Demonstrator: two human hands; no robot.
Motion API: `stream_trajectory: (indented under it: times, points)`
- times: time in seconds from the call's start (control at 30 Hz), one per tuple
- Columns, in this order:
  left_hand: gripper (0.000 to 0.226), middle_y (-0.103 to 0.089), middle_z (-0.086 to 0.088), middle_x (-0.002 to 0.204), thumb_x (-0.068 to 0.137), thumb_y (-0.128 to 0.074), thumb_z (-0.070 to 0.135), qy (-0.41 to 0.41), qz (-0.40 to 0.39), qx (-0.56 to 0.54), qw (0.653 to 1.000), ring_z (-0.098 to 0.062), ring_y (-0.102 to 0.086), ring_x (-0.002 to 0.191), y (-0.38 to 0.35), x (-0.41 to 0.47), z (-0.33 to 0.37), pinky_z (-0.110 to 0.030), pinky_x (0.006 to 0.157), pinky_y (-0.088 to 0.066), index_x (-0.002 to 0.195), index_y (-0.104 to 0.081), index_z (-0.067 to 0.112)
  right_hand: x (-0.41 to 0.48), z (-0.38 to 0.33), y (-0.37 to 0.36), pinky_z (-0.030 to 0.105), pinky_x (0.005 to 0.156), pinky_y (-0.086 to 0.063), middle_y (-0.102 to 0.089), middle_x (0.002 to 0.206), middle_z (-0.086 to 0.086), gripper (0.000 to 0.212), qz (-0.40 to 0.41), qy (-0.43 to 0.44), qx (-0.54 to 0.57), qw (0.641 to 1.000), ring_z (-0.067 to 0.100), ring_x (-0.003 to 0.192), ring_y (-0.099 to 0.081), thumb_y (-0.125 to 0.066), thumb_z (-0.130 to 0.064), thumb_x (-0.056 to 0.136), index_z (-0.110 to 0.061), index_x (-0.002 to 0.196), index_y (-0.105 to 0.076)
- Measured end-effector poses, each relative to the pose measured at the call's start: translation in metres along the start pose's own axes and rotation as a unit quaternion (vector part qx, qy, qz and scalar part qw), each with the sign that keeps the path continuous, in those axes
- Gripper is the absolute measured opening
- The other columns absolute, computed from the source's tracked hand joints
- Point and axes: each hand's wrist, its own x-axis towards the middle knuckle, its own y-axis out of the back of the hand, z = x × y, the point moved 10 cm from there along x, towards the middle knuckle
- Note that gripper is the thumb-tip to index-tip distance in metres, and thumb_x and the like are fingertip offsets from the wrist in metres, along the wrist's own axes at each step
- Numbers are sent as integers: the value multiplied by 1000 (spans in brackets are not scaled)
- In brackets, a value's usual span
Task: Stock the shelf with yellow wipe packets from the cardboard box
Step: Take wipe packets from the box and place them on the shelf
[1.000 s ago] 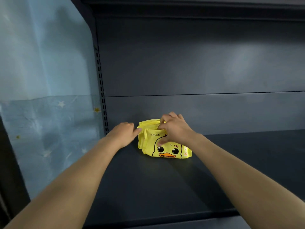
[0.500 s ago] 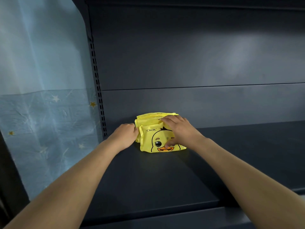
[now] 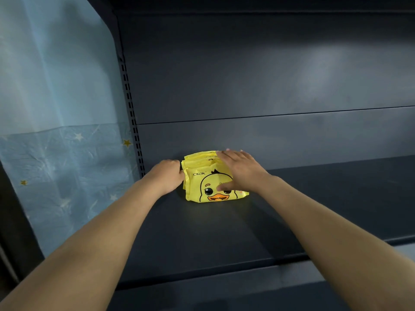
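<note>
A stack of glossy, crinkled yellow wipe packets, duck face on the front one, is stood on the matte dark metal shelf, just beside the perforated upright at 9 o'clock. The left hand is pressed against the stack's left end, fingers curled. The right hand is now laid flatter than half a second ago, fingers straight over the tops, thumb on the duck. Bare shelf is left toward 3 o'clock and toward the front lip at 6 o'clock.
</note>
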Motion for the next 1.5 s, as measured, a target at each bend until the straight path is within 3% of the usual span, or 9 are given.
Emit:
stream_trajectory:
  times: [0.07,0.17,0.27,0.37,0.63,0.83,0.93,1.2,1.5]
  points:
    - [20,-57,-12,99,95,-38,20,-4,12,45,999,-26,-52,86,20,-2,10,-33,71,-40,92,-52,6,-6,8,16,37,117,-11,-17,157,2,98,-3,-12,16,1000,19,146,-12,-59,-62,80,-16,151,-10]
    - [27,-55,-14,110,96,-38,21,-22,30,99,994,-29,-53,99,50,-11,40,-33,76,-40,108,-53,2,-23,23,40,37,115,-21,-31,152,6,84,-19,-19,-2,1000,23,141,-25,-57,-59,83,-14,147,-27]
    - [37,-53,-12,119,98,-39,32,-47,44,129,989,-28,-52,110,74,-27,84,-35,84,-42,121,-50,4,-50,49,62,39,103,-39,-46,138,6,68,-42,-48,-2,998,25,126,-43,-55,-56,85,-12,135,-44]
    - [46,-51,-9,125,97,-39,42,-68,46,171,982,-26,-50,115,88,-49,130,-37,90,-43,127,-48,8,-91,81,87,40,96,-45,-51,132,8,62,-43,-69,3,997,27,120,-49,-54,-54,86,-12,130,-48]
    - [40,-51,-6,119,97,-38,43,-52,49,152,986,-24,-51,110,93,-119,265,-37,91,-44,117,-53,11,-219,171,131,43,97,-45,-52,130,9,65,-58,-72,-6,996,30,119,-49,-51,-57,85,-10,129,-49]
    - [42,-48,-7,123,98,-36,42,-43,18,148,988,-26,-50,113,93,-177,344,-34,89,-40,121,-52,10,-309,211,150,43,101,-41,-48,136,9,68,-88,-85,19,992,29,124,-45,-50,-58,87,-9,133,-44]
    - [41,-49,-7,120,98,-36,41,-36,13,148,988,-26,-50,110,92,-207,369,-33,85,-39,117,-53,9,-348,225,162,44,101,-41,-48,136,8,70,-87,-97,26,991,29,124,-46,-50,-60,85,-10,133,-44]
    - [45,-48,-7,122,97,-37,43,-31,-38,157,986,-25,-49,112,60,-290,424,-36,92,-41,122,-52,9,-444,244,174,42,102,-41,-50,136,8,69,-85,-90,43,991,27,124,-46,-51,-57,87,-9,136,-42]
    - [50,-46,-8,128,97,-37,44,-3,-74,116,991,-26,-49,114,8,-390,491,-39,96,-42,128,-49,8,-573,244,119,41,104,-39,-45,141,6,77,-164,-59,56,983,25,127,-43,-52,-64,83,-13,140,-39]
